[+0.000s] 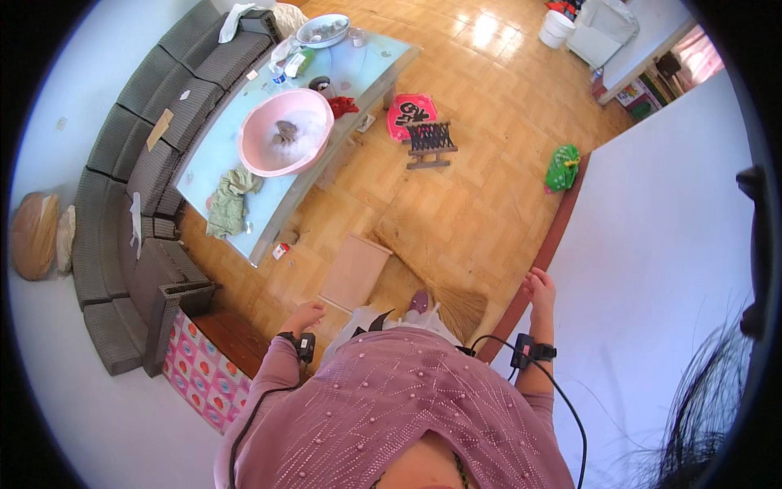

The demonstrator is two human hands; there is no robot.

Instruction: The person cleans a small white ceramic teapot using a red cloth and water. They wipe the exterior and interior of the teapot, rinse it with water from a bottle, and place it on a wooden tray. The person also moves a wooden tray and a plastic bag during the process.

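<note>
My left hand (306, 317) hangs beside my body at the left, fingers loosely bent, with nothing seen in it. Nearest to it on the floor is a flat tan panel (355, 272) with a raised far right edge. My right hand (540, 286) is held out by the white wall (635, 244), empty, its fingers slightly curled and apart. Between the hands, a straw broom (463, 305) lies on the floor, bristles close to my purple shoe (419, 301). Its handle runs away to the upper left, partly behind the panel's edge. Each wrist wears a strapped black device with a cable.
A glass-topped table (198, 174) bears a pink basin (252, 143) of sudsy water, a green cloth (227, 205) and a white basin (324, 41). Beyond it runs a grey sofa (104, 232). A folding stool (431, 137) and green bag (562, 168) stand on the floor.
</note>
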